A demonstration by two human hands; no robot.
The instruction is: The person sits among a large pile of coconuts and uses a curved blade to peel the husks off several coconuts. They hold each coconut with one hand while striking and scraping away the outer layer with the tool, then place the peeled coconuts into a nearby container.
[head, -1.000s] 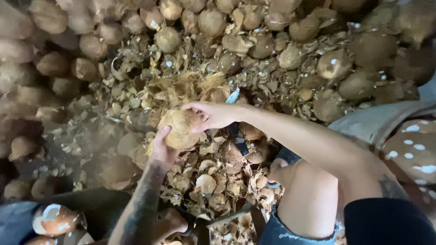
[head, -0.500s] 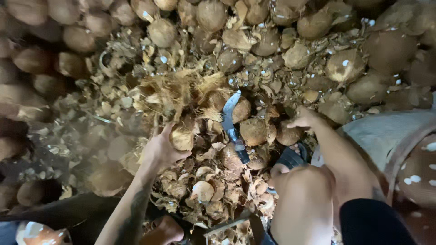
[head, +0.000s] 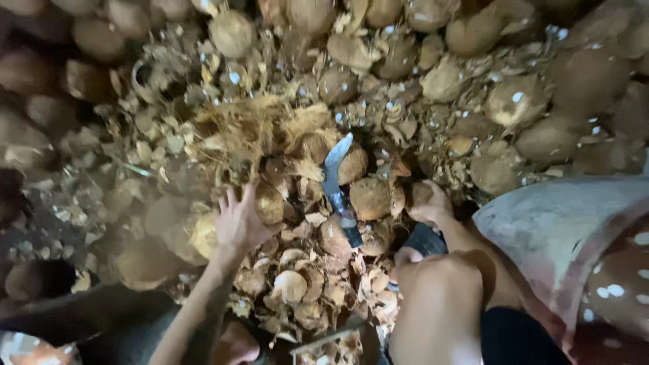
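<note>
Seen from the head camera, a person crouches over a heap of coconut husk and shell, both bare arms stretched out toward the pile. The left hand, fingers spread and open, rests against a husked coconut near the middle of the scene, touching its left side without closing round it. The right hand lies farther right, curled over a small brown coconut piece and gripping it, with the wrist bent down toward the person's bare knee.

Between the two hands a curved metal blade stands upright, its pale tip pointing to the far side and its dark base sunk among the shells. Just right of the blade sits a round husked coconut, touching or nearly touching the steel; a second rests behind the blade.

Loose shell fragments litter the near ground between the arms, and a tangle of pale fibre spreads on the far left of the blade. Whole brown coconuts are stacked along the far edge and the right. A grey sack lies at the right, beside spotted cloth.
</note>
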